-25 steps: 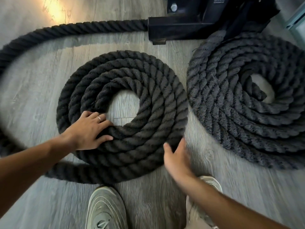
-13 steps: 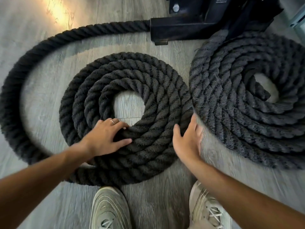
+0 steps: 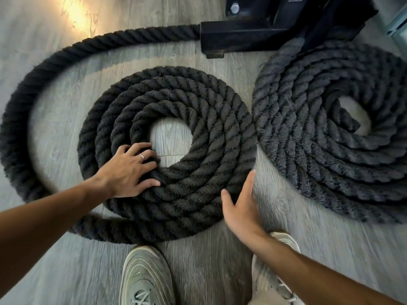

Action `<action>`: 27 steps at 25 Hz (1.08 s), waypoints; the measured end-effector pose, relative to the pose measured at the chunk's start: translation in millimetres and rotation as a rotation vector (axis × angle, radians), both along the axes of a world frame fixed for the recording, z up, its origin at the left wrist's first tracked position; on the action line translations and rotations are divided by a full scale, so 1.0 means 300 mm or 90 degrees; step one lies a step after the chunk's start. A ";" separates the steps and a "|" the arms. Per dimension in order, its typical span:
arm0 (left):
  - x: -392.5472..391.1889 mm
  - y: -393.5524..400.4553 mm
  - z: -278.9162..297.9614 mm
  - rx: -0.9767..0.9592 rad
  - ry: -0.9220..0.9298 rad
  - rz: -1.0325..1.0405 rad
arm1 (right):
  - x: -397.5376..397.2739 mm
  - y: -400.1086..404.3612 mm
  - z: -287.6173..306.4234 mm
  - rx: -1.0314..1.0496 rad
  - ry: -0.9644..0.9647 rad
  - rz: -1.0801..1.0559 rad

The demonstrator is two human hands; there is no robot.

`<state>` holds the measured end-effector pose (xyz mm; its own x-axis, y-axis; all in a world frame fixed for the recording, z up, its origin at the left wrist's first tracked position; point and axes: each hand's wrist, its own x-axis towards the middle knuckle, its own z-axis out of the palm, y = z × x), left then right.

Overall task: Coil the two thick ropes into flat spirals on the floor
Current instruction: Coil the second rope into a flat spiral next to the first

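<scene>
Two thick black ropes lie on the grey wood floor. The left rope [image 3: 198, 119] forms a flat spiral of several turns, and its loose tail [image 3: 24, 102] sweeps around the left side up to the black frame. My left hand [image 3: 130, 170] presses flat on the spiral's inner turns, fingers spread, a ring on one finger. My right hand [image 3: 240, 205] rests edge-on against the spiral's outer right rim, fingers straight. The right rope [image 3: 308, 155] is a larger flat spiral, touching the left one; its end lies in the centre.
A black metal frame base [image 3: 242, 36] with a bolt stands at the top, both ropes leading to it. My two pale sneakers [image 3: 145, 276] stand just below the left spiral. A pale object sits at the top right corner.
The loose tail has swung inward, closer to the left spiral. My left hand slid right along the inner turns. My right hand moved up the outer rim, then dropped back slightly.
</scene>
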<state>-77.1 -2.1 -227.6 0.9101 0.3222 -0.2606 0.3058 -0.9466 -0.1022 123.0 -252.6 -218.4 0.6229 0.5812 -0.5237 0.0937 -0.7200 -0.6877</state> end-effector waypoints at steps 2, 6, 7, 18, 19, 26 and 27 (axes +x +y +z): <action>0.045 -0.074 0.001 -0.015 -0.033 0.103 | 0.112 0.049 -0.011 0.007 -0.009 -0.002; 0.170 -0.247 -0.021 -0.019 -0.032 0.339 | 0.313 0.203 -0.015 -0.044 -0.097 -0.078; 0.187 -0.267 -0.031 -0.003 -0.025 0.365 | 0.314 0.226 -0.011 -0.044 -0.110 -0.082; 0.064 0.161 0.100 0.019 0.232 -0.098 | -0.100 -0.028 -0.005 -0.037 0.046 -0.087; 0.071 0.163 0.095 0.026 0.221 -0.108 | -0.091 -0.020 -0.006 -0.044 0.052 -0.082; 0.057 0.071 0.030 0.016 0.048 0.026 | 0.141 0.087 -0.001 -0.028 -0.042 0.015; 0.084 0.030 0.017 0.009 0.042 0.093 | 0.215 0.132 0.000 -0.037 -0.083 0.039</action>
